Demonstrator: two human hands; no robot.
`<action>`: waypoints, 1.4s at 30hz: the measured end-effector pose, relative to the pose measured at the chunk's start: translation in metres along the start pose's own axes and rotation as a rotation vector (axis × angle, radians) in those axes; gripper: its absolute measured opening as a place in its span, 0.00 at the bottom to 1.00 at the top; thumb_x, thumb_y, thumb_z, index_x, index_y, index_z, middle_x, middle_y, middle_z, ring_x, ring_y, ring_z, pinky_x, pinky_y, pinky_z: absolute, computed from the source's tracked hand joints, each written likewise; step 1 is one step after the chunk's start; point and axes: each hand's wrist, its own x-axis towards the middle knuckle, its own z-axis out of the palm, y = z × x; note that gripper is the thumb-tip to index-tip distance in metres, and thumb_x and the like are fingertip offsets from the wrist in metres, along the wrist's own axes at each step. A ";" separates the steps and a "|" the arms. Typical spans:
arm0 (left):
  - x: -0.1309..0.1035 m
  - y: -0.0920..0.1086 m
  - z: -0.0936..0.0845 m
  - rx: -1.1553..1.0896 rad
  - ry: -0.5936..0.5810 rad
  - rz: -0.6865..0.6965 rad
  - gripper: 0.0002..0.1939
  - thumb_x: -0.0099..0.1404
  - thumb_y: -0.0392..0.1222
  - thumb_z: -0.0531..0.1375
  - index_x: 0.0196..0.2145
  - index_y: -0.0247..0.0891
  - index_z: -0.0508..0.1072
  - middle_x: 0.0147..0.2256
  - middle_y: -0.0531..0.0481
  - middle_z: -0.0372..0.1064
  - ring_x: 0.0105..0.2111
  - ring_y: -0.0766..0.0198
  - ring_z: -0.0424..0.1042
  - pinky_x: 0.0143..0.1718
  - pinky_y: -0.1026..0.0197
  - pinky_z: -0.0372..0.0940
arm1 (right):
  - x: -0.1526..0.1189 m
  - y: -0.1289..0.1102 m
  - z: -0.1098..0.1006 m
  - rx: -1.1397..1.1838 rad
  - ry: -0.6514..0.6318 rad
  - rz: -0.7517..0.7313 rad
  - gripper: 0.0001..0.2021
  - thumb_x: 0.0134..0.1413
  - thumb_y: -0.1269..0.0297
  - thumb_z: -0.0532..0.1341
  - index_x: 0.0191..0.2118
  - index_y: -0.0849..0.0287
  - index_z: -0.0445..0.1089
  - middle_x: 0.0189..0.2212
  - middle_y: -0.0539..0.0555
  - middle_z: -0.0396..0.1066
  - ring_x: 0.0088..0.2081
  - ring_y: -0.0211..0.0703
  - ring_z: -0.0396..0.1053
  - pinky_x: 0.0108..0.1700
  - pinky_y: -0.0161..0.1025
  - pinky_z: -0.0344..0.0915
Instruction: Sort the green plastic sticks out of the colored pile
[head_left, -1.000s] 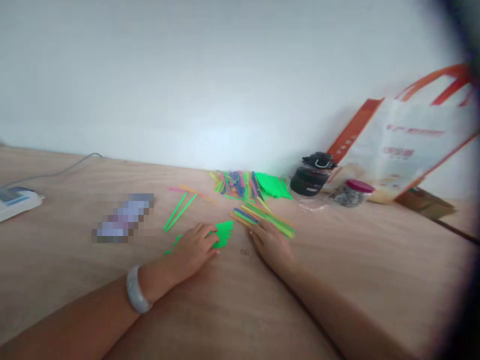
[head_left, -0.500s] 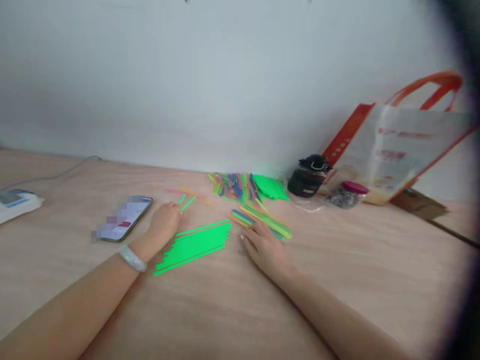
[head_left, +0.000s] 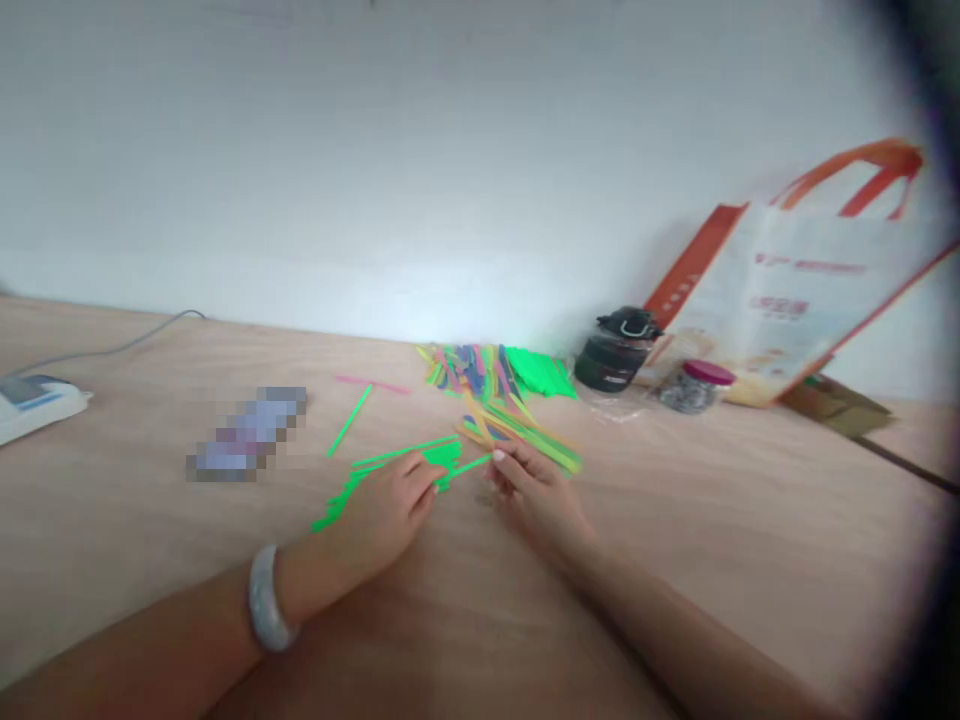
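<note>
A thin green stick (head_left: 469, 466) stretches between my two hands. My left hand (head_left: 394, 500), closed on its left end, is above a flat row of green sticks (head_left: 349, 500) and hides part of that row. The fingertips of my right hand (head_left: 544, 500) pinch the other end. An orange stick (head_left: 478, 418) slants up from those fingertips; whether it is held too, I cannot tell. Just behind my right hand lies a loose bundle of yellow, green and blue sticks (head_left: 536, 435). Farther left are a single green stick (head_left: 349, 420) and a pink stick (head_left: 386, 386).
Along the wall lies a pile of mixed coloured sticks (head_left: 469, 370) beside a green batch (head_left: 541, 372). To the right stand a black bottle (head_left: 615, 355), a pink-lidded jar (head_left: 690, 390) and a bag (head_left: 795, 300). A phone (head_left: 251, 430) and a white device (head_left: 41, 410) are left.
My left hand has moved right and nearer, from the loose sticks to over the green row, with a green stick. An orange stick has left the left side. My right fingers now pinch.
</note>
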 end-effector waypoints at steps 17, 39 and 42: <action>-0.004 0.014 0.006 -0.028 -0.123 -0.037 0.07 0.66 0.36 0.51 0.35 0.37 0.68 0.34 0.49 0.69 0.36 0.61 0.68 0.37 0.59 0.63 | -0.027 -0.008 0.027 -0.101 -0.263 0.105 0.15 0.52 0.51 0.57 0.30 0.59 0.66 0.19 0.45 0.60 0.19 0.30 0.54 0.20 0.30 0.49; 0.008 0.008 0.001 -0.659 -0.257 -0.368 0.18 0.64 0.51 0.49 0.24 0.36 0.65 0.20 0.57 0.59 0.21 0.69 0.59 0.23 0.65 0.51 | -0.015 -0.019 0.017 -0.212 -0.240 0.002 0.18 0.52 0.48 0.55 0.27 0.59 0.65 0.19 0.47 0.62 0.21 0.32 0.55 0.23 0.32 0.52; 0.009 0.009 0.002 -0.728 -0.285 -0.418 0.19 0.63 0.53 0.50 0.25 0.36 0.65 0.19 0.57 0.58 0.20 0.69 0.58 0.23 0.65 0.51 | -0.017 -0.021 0.017 -0.195 -0.225 0.015 0.18 0.51 0.48 0.56 0.26 0.59 0.65 0.19 0.47 0.62 0.20 0.32 0.55 0.23 0.32 0.51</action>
